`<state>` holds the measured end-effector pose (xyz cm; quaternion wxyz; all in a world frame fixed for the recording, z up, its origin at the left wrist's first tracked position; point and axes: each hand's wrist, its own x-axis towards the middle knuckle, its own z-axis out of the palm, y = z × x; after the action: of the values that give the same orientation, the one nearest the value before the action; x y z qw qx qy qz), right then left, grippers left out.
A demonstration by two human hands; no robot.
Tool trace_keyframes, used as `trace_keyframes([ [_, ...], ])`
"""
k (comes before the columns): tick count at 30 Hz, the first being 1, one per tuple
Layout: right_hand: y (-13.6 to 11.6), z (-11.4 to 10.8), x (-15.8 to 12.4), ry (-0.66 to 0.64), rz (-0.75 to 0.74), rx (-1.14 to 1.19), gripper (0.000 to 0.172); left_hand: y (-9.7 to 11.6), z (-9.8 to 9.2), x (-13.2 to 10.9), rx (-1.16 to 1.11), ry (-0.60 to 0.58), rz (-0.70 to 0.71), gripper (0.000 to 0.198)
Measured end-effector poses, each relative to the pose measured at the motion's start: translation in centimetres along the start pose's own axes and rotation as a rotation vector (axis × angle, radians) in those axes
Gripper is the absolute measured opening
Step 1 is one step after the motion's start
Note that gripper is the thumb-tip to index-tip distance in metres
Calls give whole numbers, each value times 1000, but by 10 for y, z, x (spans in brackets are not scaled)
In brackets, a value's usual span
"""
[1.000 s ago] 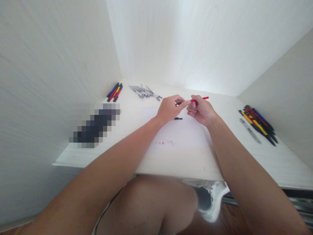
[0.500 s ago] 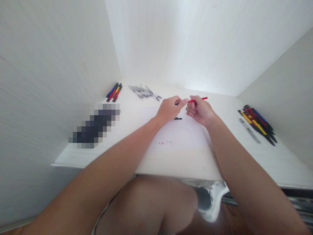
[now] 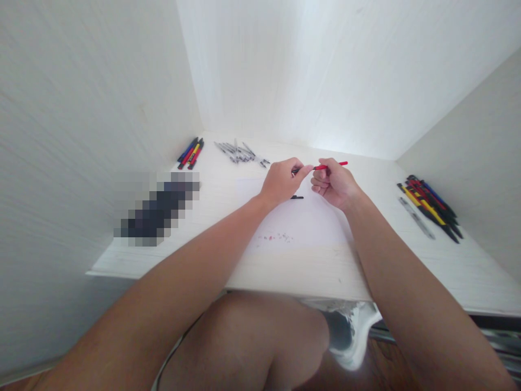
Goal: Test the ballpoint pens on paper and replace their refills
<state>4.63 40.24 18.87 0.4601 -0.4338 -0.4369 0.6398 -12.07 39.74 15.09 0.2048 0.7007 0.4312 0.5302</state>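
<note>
A red pen (image 3: pixel 331 165) is gripped in my right hand (image 3: pixel 334 184), its far end sticking out to the right. My left hand (image 3: pixel 283 182) is closed in a pinch on the pen's dark front end, right beside the right hand's fingers. Both hands hover over a white sheet of paper (image 3: pixel 297 220) on the white desk (image 3: pixel 228 255). A small black pen part (image 3: pixel 297 197) lies on the paper just under my hands. Tiny reddish specks (image 3: pixel 279 237) are scattered nearer on the sheet.
A few coloured pens (image 3: pixel 190 152) lie at the back left. Several grey pen refills (image 3: pixel 241 152) lie behind my left hand. A pile of coloured pens (image 3: pixel 431 206) and a clear pen tube (image 3: pixel 415 218) lie at the right. White walls enclose the desk. My knee (image 3: pixel 260 336) is below the desk edge.
Hardly anything moved; both hands stay together on the red pen, with only slight shifts of the fingers.
</note>
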Motion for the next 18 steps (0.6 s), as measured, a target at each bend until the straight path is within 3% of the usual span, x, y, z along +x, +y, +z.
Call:
trace_keyframes([
  [3,-1,0,-1,-3,6,13,45,1,-2,0,-1,-16,-38,50],
  [5,-1,1,-2,0,14,12,44,1,-3,0,-3,1,-47,51],
  [11,-2,1,-1,25,64,44,38,2,-3,1,-33,63,-81,40],
  [18,-4,-3,3,106,75,95,32,0,-3,6,-187,100,-248,23],
])
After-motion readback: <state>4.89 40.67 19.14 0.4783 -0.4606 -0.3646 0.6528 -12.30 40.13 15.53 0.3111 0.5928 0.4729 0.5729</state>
